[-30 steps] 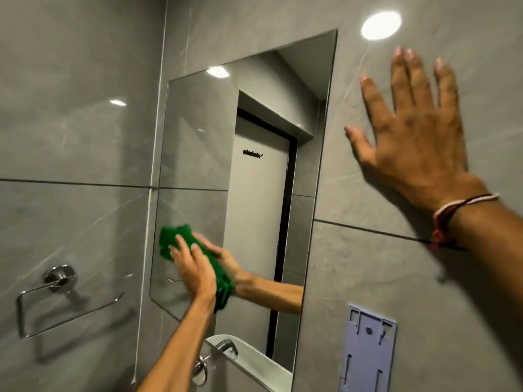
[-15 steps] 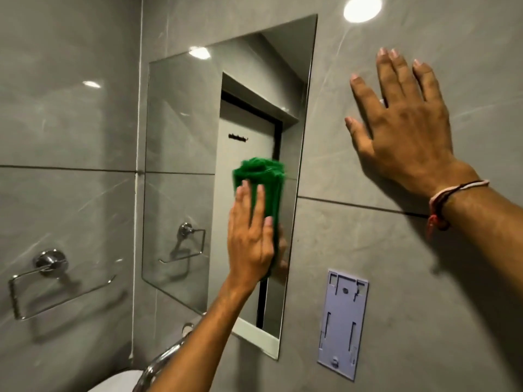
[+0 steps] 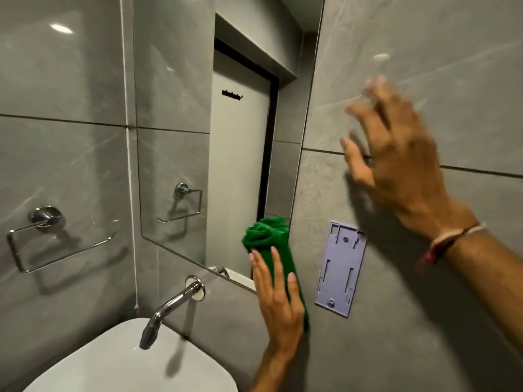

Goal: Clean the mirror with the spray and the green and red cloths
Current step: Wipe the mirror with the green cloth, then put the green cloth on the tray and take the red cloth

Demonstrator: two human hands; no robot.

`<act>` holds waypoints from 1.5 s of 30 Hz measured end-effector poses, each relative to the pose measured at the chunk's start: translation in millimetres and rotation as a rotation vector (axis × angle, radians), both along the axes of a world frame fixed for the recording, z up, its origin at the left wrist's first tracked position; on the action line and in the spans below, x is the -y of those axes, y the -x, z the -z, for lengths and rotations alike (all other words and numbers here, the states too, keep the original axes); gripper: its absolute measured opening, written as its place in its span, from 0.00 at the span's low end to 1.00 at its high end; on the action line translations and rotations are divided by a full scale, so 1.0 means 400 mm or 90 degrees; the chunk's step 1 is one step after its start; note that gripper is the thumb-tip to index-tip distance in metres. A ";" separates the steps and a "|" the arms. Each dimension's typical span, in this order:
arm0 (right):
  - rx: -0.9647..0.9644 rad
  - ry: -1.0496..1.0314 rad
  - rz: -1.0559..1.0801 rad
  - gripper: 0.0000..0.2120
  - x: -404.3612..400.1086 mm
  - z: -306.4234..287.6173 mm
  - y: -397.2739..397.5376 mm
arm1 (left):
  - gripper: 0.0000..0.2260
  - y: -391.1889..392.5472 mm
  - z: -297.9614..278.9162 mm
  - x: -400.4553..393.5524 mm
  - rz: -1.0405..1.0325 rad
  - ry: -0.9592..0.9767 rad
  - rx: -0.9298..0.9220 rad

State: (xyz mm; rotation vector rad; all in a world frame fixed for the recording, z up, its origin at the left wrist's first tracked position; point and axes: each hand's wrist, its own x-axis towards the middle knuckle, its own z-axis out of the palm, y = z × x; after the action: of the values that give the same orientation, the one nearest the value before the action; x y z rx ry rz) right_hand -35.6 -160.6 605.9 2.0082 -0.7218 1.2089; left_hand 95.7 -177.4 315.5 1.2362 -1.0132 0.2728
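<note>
The frameless mirror (image 3: 226,137) hangs on the grey tiled wall and reflects a white door. My left hand (image 3: 278,301) presses the crumpled green cloth (image 3: 266,236) flat against the mirror's lower right corner, with part of the cloth over the tile below the edge. My right hand (image 3: 396,154) is blurred, fingers spread, just off the wall tile to the right of the mirror, holding nothing. Neither the spray nor the red cloth is in view.
A chrome tap (image 3: 169,306) sticks out of the wall over a white basin (image 3: 113,363) below the mirror. A chrome towel ring (image 3: 48,236) is on the left wall. A pale purple plastic bracket (image 3: 341,267) is fixed right of the cloth.
My left hand slid the green cloth from the mirror's lower left to its middle right, then down to the lower right corner. My right hand lifted off the wall. The view tilted down.
</note>
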 end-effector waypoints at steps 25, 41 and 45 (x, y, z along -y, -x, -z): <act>0.263 -0.535 -0.138 0.08 -0.164 0.330 0.250 | 0.19 -0.062 -0.097 -0.184 0.446 -0.121 0.045; 0.976 -1.213 0.016 0.15 -0.424 1.263 0.603 | 0.10 0.213 0.534 -0.381 0.569 -0.759 -0.543; 1.060 -1.299 0.161 0.17 -0.482 1.440 0.615 | 0.09 0.272 0.741 -0.427 0.495 -0.890 -0.559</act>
State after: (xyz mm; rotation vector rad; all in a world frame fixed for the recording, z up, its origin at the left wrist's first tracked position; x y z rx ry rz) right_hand -281.6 32.4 30.0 0.7583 -3.9471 1.9728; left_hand -13.2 -6.7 19.2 1.7236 -0.7297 -1.7047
